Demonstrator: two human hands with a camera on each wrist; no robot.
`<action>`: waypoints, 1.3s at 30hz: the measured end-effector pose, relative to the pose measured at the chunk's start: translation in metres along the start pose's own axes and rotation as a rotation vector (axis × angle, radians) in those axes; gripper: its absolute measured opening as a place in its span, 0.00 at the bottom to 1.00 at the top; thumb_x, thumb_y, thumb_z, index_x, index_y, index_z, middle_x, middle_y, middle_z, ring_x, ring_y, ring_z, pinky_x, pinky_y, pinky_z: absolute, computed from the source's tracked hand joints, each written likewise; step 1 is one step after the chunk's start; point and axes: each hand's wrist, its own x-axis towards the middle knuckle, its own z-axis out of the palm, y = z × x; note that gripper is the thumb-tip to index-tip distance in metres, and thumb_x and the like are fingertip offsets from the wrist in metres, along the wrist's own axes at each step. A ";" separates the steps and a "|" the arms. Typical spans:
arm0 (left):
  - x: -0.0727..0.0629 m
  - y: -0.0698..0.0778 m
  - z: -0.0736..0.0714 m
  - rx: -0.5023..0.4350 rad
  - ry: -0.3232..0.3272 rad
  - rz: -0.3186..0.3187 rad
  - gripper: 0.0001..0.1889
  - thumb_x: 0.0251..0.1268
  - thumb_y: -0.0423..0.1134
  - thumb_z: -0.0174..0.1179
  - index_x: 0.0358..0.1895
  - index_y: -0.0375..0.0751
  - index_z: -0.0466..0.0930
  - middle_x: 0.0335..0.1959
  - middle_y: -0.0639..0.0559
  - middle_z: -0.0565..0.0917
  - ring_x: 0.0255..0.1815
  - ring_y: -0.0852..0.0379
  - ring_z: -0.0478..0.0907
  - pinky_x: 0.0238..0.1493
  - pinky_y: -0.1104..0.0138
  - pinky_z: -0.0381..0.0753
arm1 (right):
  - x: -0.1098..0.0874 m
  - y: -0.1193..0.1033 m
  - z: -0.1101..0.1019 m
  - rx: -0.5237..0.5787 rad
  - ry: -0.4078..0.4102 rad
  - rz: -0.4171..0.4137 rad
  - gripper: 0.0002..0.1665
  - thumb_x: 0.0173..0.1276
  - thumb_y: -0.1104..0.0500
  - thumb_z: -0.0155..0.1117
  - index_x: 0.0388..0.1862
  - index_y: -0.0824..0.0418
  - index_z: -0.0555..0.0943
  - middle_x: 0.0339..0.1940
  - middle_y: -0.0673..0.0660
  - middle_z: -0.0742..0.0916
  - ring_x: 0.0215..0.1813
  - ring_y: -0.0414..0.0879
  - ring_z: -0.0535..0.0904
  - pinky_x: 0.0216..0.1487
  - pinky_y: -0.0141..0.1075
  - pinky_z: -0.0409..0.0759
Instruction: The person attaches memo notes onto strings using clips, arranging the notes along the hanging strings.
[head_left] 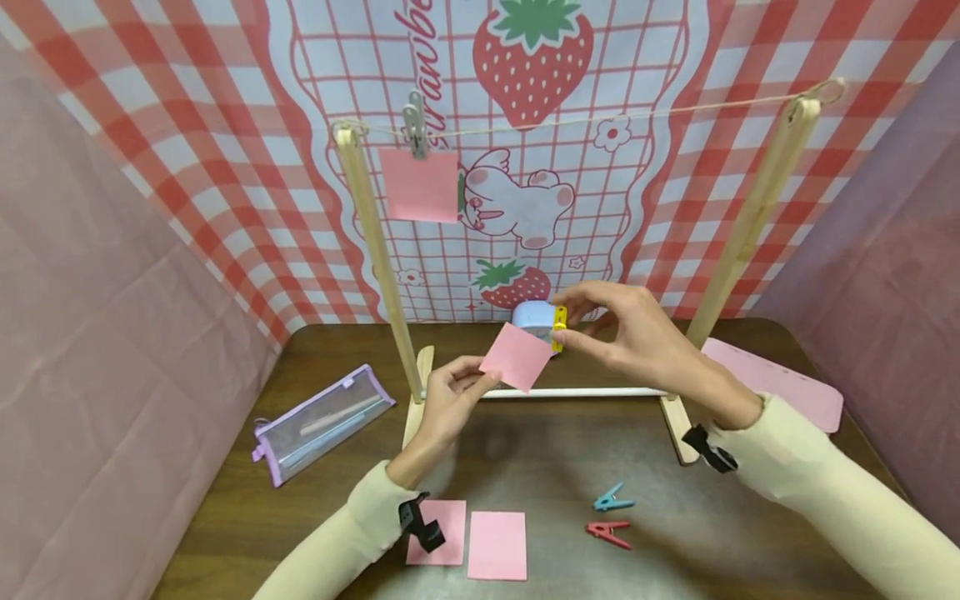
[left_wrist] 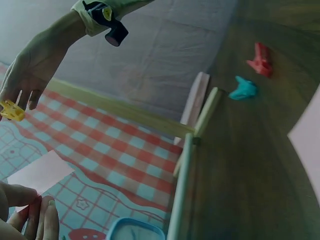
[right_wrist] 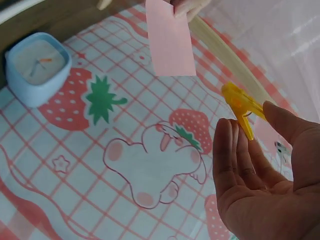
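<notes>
My left hand (head_left: 450, 400) pinches a pink square of note paper (head_left: 517, 357) by its lower left corner, thumb on top. A yellow clothespin (head_left: 559, 328) is pinched between the thumb and fingers of my right hand (head_left: 637, 329), just right of the paper. In the right wrist view the clothespin (right_wrist: 242, 106) shows its handles between thumb and fingertips. Both hands are in the air near the wooden frame. Above them a string (head_left: 645, 114) runs between two posts, and a metal clip (head_left: 415, 125) holds another pink paper (head_left: 422, 187) on it at the left.
Two pink papers (head_left: 498, 546) lie at the front, one partly behind my left wrist. A teal clothespin (head_left: 612, 498) and a red clothespin (head_left: 609, 533) lie right of them. A mesh pencil pouch (head_left: 326, 423) is at left, a blue clock (right_wrist: 37, 70) behind, a pink board (head_left: 776, 383) at right.
</notes>
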 end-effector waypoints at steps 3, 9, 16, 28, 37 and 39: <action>0.003 0.005 0.002 -0.084 0.013 0.018 0.14 0.66 0.23 0.66 0.51 0.19 0.80 0.37 0.51 0.90 0.36 0.59 0.90 0.47 0.64 0.92 | 0.008 -0.004 -0.004 0.020 0.011 0.020 0.22 0.64 0.57 0.79 0.57 0.56 0.85 0.42 0.49 0.91 0.43 0.39 0.86 0.41 0.31 0.90; 0.006 0.010 0.010 -0.205 0.024 0.054 0.08 0.65 0.20 0.64 0.46 0.26 0.80 0.34 0.55 0.89 0.36 0.58 0.91 0.48 0.60 0.93 | 0.023 -0.014 -0.013 0.056 0.020 0.017 0.18 0.67 0.59 0.77 0.54 0.60 0.85 0.46 0.53 0.92 0.47 0.43 0.89 0.48 0.32 0.90; 0.013 0.019 0.020 -0.291 0.044 0.121 0.10 0.65 0.20 0.64 0.42 0.38 0.82 0.34 0.53 0.90 0.37 0.59 0.91 0.49 0.61 0.92 | 0.045 -0.029 -0.025 0.045 0.067 -0.030 0.17 0.69 0.60 0.75 0.55 0.62 0.84 0.47 0.54 0.92 0.47 0.42 0.91 0.50 0.26 0.88; 0.031 0.043 0.034 -0.389 0.061 0.113 0.07 0.69 0.24 0.64 0.43 0.39 0.82 0.36 0.52 0.90 0.38 0.61 0.90 0.48 0.67 0.92 | 0.080 -0.053 -0.051 0.037 0.222 -0.114 0.15 0.68 0.63 0.75 0.52 0.64 0.86 0.44 0.56 0.93 0.42 0.27 0.87 0.51 0.23 0.86; 0.043 0.058 0.038 -0.450 0.059 0.134 0.07 0.70 0.24 0.63 0.43 0.39 0.82 0.35 0.52 0.90 0.37 0.61 0.90 0.49 0.70 0.91 | 0.094 -0.060 -0.067 0.032 0.307 -0.158 0.13 0.66 0.65 0.75 0.49 0.64 0.88 0.45 0.59 0.93 0.41 0.26 0.87 0.50 0.23 0.87; 0.045 0.061 0.038 -0.467 0.062 0.147 0.07 0.70 0.23 0.63 0.43 0.39 0.82 0.35 0.52 0.90 0.36 0.61 0.89 0.49 0.70 0.91 | 0.097 -0.062 -0.069 0.037 0.317 -0.162 0.13 0.66 0.65 0.76 0.49 0.64 0.88 0.46 0.60 0.93 0.41 0.26 0.87 0.50 0.23 0.87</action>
